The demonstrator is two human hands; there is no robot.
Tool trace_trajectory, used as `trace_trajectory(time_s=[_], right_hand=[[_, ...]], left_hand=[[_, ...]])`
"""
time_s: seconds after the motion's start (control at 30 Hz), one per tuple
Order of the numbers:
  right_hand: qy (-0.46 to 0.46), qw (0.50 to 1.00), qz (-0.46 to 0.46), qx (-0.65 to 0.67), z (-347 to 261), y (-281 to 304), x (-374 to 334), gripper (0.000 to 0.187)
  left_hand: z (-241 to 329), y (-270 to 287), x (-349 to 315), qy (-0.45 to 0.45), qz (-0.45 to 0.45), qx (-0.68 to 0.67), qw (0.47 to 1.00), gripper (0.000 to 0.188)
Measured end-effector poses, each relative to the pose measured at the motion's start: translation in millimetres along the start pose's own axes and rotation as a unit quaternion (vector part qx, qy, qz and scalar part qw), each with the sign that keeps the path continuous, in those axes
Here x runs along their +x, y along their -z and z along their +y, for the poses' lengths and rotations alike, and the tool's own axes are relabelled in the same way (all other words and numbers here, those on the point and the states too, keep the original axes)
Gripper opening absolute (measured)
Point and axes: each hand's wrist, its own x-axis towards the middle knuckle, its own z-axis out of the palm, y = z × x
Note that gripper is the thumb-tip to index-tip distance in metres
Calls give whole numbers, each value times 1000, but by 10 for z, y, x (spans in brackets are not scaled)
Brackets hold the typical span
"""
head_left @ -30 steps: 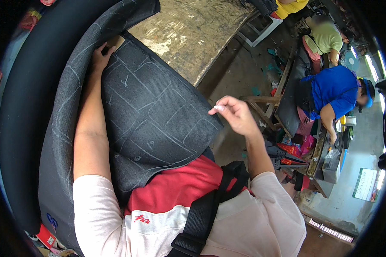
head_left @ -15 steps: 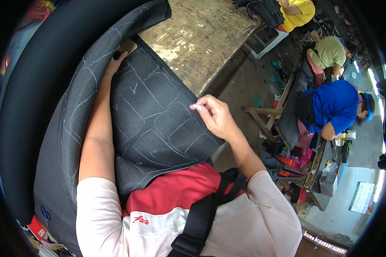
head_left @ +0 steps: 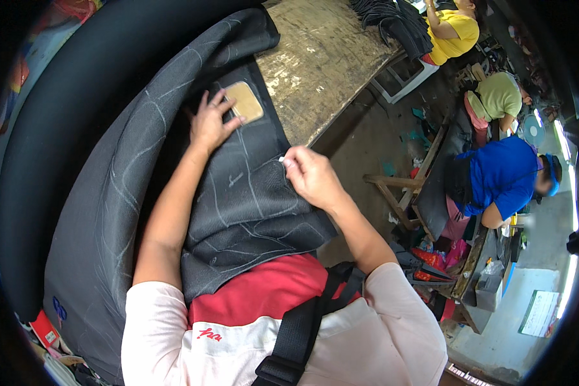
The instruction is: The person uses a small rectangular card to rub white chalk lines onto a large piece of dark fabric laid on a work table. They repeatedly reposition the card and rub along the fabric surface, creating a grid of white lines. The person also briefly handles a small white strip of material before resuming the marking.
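Dark grey fabric covered with pale chalk outlines lies over the table and bunches in folds against my body. On its far part is a flat tan template with rounded corners. My left hand rests there with spread fingers, the fingertips on the template's left side. By the fabric's right edge, my right hand is closed in a pinch around a small white piece of chalk. A long raised fold of the same fabric curves along the left of my left arm.
A big black fabric roll curves along the left. The worn wooden tabletop extends ahead, with stacked black pieces at its far end. Several people work at the right, one in a blue shirt at a bench.
The marked fabric has shifted toward me and wrinkled near my body. More of the template shows now, and my left hand has come out from beside the fold, its fingers spread.
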Motion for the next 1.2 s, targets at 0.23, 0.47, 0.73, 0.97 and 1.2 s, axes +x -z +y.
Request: trace_trajectory(time_s=[0.23, 0.47, 0.73, 0.97, 1.2], right_hand=[[-4, 986, 112, 124, 282, 68, 409, 10], [29, 993, 110, -29, 734, -182, 329, 11], [2, 984, 150, 99, 826, -259, 232, 10], [-28, 982, 138, 126, 870, -266, 205, 10], [-34, 980, 134, 145, 877, -263, 195, 10]], left_hand=[[720, 70, -702, -67, -97, -5, 993, 56], [767, 109, -679, -48, -97, -64, 992, 69], [497, 285, 156, 283, 65, -635, 716, 12], [806, 141, -72, 254, -254, -361, 861, 34], [617, -263, 88, -205, -53, 39, 976, 29]])
